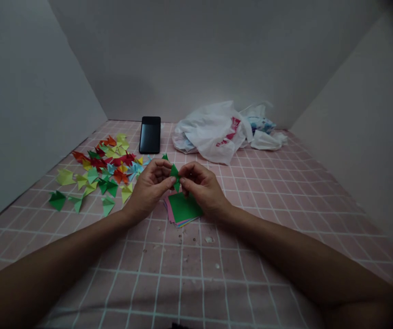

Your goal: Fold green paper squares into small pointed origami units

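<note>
A small folded piece of green paper (pixel 175 173) is held up between both hands, its points facing up and down. My left hand (pixel 153 183) pinches it from the left with thumb and fingers. From the other side, my right hand (pixel 199 185) grips its right edge, fingers curled. Just below the hands lies a stack of square coloured paper (pixel 184 209), green on top, with pink and other colours showing at the edges. My right hand hides the stack's upper right part.
Many folded paper pieces (pixel 107 186) in red, yellow, green and blue lie scattered on the left. A black phone (pixel 150 135) rests near the back wall. Crumpled white plastic bags (pixel 213 130) sit at the back right. White scraps dot the pink checked cloth (pixel 196 274).
</note>
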`<state>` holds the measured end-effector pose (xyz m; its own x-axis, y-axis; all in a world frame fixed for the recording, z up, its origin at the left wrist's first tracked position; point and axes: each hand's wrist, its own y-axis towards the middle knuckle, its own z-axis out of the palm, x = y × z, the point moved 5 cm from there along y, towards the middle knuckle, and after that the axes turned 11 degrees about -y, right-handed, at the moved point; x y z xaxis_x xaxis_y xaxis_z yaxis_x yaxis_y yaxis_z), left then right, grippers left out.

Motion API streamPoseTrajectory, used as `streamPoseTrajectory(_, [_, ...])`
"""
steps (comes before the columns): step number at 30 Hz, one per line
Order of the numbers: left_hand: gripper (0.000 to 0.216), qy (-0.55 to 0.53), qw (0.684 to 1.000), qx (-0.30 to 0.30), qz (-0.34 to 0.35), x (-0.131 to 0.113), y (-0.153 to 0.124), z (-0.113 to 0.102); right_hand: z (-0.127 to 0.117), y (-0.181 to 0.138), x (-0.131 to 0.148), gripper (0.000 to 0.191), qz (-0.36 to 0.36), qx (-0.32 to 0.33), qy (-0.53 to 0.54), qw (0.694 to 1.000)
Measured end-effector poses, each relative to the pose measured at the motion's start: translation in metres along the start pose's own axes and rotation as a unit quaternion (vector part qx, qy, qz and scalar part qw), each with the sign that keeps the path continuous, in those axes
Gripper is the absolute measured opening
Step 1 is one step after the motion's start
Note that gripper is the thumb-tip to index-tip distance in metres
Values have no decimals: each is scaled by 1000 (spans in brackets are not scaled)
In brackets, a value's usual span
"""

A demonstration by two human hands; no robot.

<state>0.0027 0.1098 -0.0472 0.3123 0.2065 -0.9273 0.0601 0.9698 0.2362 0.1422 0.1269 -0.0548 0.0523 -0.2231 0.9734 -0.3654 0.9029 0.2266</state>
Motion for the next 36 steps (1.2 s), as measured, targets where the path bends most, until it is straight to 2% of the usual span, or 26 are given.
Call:
streamPoseTrajectory(4, [30, 3, 1000, 2, 0, 0, 0, 1, 0, -1, 1, 19, 2, 1, 12, 1000])
streamPoseTrajectory(14, [31, 9, 1000, 1, -11, 0, -1, 1, 0, 0, 1, 20, -4, -2, 1, 1000])
streamPoseTrajectory(20, [29, 13, 1000, -5, -5, 0, -1, 2, -1, 0, 1, 9, -13, -3, -28, 1000])
streamPoseTrajectory(30, [24, -2, 1000, -18, -13, -1, -1, -1, -2, -1, 4, 6, -24, 1, -28, 999])
streamPoseTrajectory(33, [23, -16, 1000, -18, -19, 2, 0, -3, -5, -4, 11, 8, -66, -9, -87, 994])
streamPoseTrajectory(36, [26, -47, 999, -21, -14, 4, 1, -5, -8, -7, 23, 14, -157, -42, -186, 969])
